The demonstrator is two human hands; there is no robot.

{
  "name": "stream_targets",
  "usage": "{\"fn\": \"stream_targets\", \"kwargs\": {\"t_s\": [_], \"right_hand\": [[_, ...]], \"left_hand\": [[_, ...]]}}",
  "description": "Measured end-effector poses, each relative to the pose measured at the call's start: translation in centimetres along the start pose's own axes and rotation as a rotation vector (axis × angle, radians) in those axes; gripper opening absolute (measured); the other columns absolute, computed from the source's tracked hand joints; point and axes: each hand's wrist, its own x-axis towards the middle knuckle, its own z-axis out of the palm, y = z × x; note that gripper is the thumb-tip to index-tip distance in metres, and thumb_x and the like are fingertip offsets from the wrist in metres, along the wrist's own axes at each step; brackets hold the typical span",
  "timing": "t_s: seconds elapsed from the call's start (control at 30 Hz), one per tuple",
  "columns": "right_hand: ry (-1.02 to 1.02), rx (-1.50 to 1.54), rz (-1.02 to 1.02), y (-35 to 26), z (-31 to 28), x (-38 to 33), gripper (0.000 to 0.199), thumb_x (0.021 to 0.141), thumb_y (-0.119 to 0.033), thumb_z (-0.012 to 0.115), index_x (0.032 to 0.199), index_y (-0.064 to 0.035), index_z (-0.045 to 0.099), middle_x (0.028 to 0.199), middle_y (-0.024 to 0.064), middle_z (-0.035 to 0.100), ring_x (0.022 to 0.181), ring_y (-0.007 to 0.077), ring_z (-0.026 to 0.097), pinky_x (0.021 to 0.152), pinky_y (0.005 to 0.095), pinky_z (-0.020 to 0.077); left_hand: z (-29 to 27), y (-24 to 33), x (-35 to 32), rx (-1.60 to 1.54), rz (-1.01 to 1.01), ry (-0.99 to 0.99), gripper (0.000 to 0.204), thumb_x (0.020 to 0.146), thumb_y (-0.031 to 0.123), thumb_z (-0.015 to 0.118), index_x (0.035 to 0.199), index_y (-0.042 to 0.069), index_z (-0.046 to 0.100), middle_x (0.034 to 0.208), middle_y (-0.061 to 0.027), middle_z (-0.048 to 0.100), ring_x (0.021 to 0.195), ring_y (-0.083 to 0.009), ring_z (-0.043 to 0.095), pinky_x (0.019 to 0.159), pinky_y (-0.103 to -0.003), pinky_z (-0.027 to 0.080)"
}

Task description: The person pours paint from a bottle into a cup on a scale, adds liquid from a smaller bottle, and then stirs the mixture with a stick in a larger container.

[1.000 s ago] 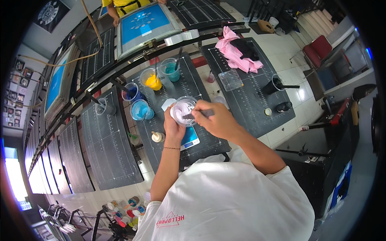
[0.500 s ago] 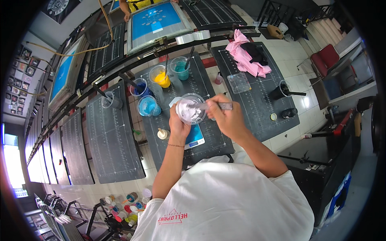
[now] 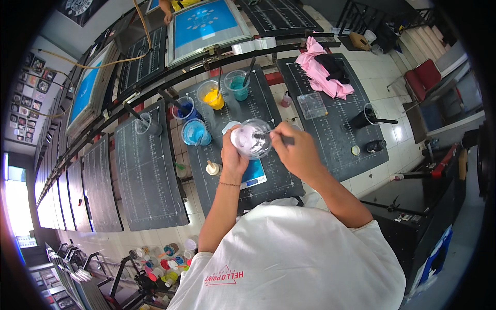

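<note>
The left hand (image 3: pixel 233 155) wraps around a clear cup (image 3: pixel 251 138) of pale lilac paint, lifted above the blue scale (image 3: pixel 254 173) for steadiness; the right hand (image 3: pixel 294 152) pinches a stirring stick (image 3: pixel 268 135) dipped into it. At ten to twelve o'clock stand the blue cup (image 3: pixel 195 133), yellow cup (image 3: pixel 212 95) and teal cup (image 3: pixel 236 85).
</note>
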Motion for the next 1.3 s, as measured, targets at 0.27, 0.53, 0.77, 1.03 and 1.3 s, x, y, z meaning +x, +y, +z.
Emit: {"fn": "stream_targets", "kwargs": {"t_s": [0.27,0.53,0.77,1.03,1.3], "right_hand": [[-0.171,-0.039,-0.123,-0.3,-0.4,-0.1,0.016,0.097,-0.019,0.064,0.094,-0.0032,0.064,0.071,0.0137,0.066,0.062,0.0322,0.065,0.059,0.0406,0.0483],[-0.231,-0.087,-0.104,-1.4,-1.5,0.8,0.021,0.095,-0.025,0.068,0.094,-0.0042,0.066,0.075,0.0133,0.067,0.065,0.0313,0.065,0.061,0.0400,0.0480],[-0.031,0.306,-0.202,-0.6,-1.5,2.9,0.032,0.101,-0.029,0.061,0.085,-0.0008,0.062,0.068,0.0058,0.053,0.063,0.0173,0.053,0.059,0.0327,0.0428],[-0.124,0.928,-0.192,0.9,0.8,3.1,0.049,0.106,-0.024,0.048,0.061,-0.0065,0.038,0.055,-0.0008,0.031,0.051,0.0106,0.032,0.051,0.0319,0.0278],[-0.113,0.846,-0.151,-1.0,-0.8,3.7,0.051,0.107,-0.021,0.043,0.058,-0.0063,0.035,0.053,-0.0012,0.033,0.050,0.0096,0.027,0.050,0.0310,0.0243]], "left_hand": [[-1.6,-0.4,0.2,0.011,-0.087,-0.005,0.042,0.108,0.032,0.035,0.121,0.002,0.060,0.113,-0.0135,0.069,0.108,-0.0263,0.067,0.098,-0.042,0.055],[-1.6,-0.7,-0.6,-0.036,-0.153,-0.238,0.044,0.107,0.031,0.032,0.123,0.000,0.059,0.119,-0.0154,0.068,0.110,-0.0287,0.066,0.100,-0.044,0.053],[-1.5,-1.4,-1.0,-0.110,-0.143,-0.197,0.041,0.107,0.028,0.035,0.123,0.000,0.059,0.119,-0.0148,0.068,0.110,-0.0277,0.067,0.098,-0.043,0.054],[0.9,-2.8,-2.3,-0.067,-0.152,-0.131,0.041,0.108,0.030,0.036,0.127,0.000,0.057,0.123,-0.0138,0.067,0.112,-0.0250,0.066,0.098,-0.040,0.055],[2.7,-4.3,-2.8,-0.071,-0.170,-0.147,0.045,0.109,0.030,0.029,0.126,0.000,0.058,0.121,-0.0130,0.067,0.112,-0.0242,0.065,0.103,-0.041,0.051]]}}
